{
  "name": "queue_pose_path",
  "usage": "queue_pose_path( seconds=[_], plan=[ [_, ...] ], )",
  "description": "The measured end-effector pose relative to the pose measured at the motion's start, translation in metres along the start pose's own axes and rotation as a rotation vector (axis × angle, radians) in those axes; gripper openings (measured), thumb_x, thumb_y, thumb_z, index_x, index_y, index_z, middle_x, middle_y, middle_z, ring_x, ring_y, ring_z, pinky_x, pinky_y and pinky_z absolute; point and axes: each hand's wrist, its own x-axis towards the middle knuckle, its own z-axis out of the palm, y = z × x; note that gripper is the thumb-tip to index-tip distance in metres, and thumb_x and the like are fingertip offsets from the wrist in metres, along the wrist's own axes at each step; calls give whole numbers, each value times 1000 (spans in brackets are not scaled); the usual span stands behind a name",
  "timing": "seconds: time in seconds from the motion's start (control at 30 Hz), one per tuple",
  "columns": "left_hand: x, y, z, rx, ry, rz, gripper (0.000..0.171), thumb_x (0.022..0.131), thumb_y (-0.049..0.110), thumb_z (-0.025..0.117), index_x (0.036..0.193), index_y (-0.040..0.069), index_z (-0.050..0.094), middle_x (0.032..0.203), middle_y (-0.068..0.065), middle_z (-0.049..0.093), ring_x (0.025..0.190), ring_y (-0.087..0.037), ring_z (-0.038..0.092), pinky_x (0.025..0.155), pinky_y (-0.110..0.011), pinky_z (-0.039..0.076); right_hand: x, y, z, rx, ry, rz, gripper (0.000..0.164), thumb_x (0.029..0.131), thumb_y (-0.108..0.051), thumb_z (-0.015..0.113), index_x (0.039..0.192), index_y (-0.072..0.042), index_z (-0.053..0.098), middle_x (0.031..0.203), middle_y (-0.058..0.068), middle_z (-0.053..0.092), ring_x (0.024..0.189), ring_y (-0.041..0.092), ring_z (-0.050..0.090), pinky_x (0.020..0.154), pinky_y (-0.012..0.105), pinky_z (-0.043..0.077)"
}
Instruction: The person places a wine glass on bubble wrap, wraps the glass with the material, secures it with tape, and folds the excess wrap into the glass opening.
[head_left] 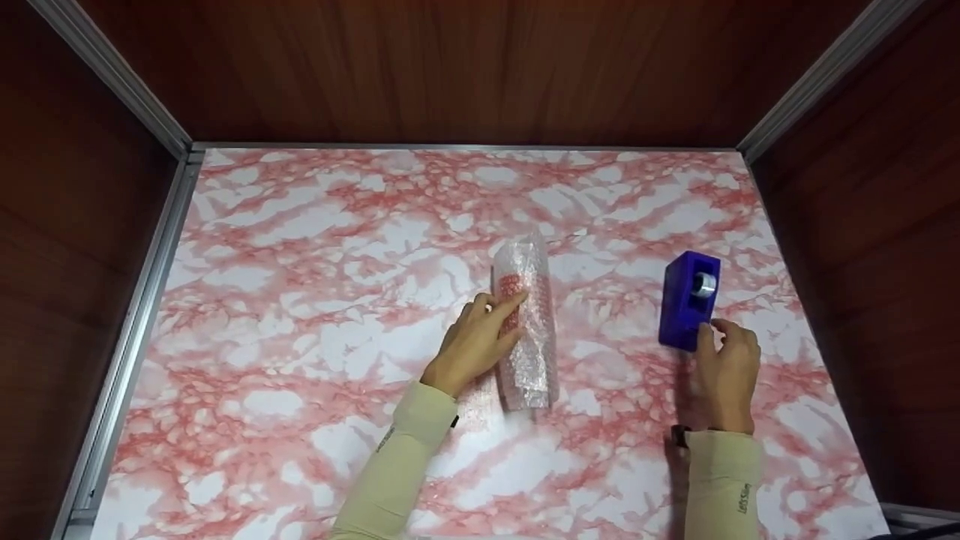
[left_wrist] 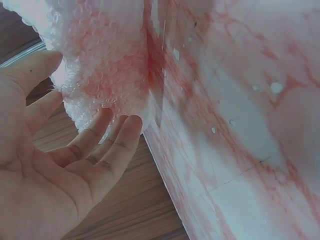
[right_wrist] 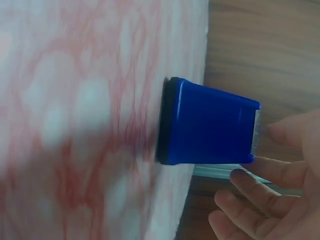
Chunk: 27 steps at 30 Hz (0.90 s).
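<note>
A roll of clear bubble wrap (head_left: 534,330) lies lengthwise near the middle of the table, a reddish tint showing through it. My left hand (head_left: 476,337) rests on its left side with loosely bent fingers; in the left wrist view, the fingertips (left_wrist: 131,125) are spread against the wrap (left_wrist: 107,60). To the right stands a blue tape dispenser (head_left: 679,307) with a roll of clear tape (head_left: 703,285). My right hand (head_left: 729,367) is at the dispenser's near end. Seen from the right wrist, thumb and forefinger sit apart beside the toothed cutter (right_wrist: 256,132).
The table (head_left: 300,405) has a red and white marbled cover. Dark wood panels (head_left: 465,67) enclose it at the back and both sides, joined by metal rails (head_left: 127,360).
</note>
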Motion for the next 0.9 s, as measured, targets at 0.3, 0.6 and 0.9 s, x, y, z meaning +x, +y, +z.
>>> queue_pose_path(
  seconds=[0.3,0.6,0.9],
  plan=[
    [0,-1,0,-13,-3,-4,60,100,37,62,155,33,39,132,-10,49,112,-26,52,78,-37,49,12,5,3,129,-44,284,41,100,-33,55,106,5,70,75,10,65,53,2,54,54,21,43],
    [-1,-1,0,-36,-12,0,61,100,38,61,156,33,37,131,-10,48,110,-26,52,79,-35,48,15,2,3,356,-94,481,37,103,-33,54,107,3,63,87,2,59,75,13,54,66,22,44],
    [0,-1,0,-40,0,-5,60,100,37,63,155,32,39,130,-11,49,110,-26,53,84,-38,48,14,-5,3,566,-89,594,28,105,-29,51,105,-1,55,95,6,54,69,10,62,67,22,55]
  ],
)
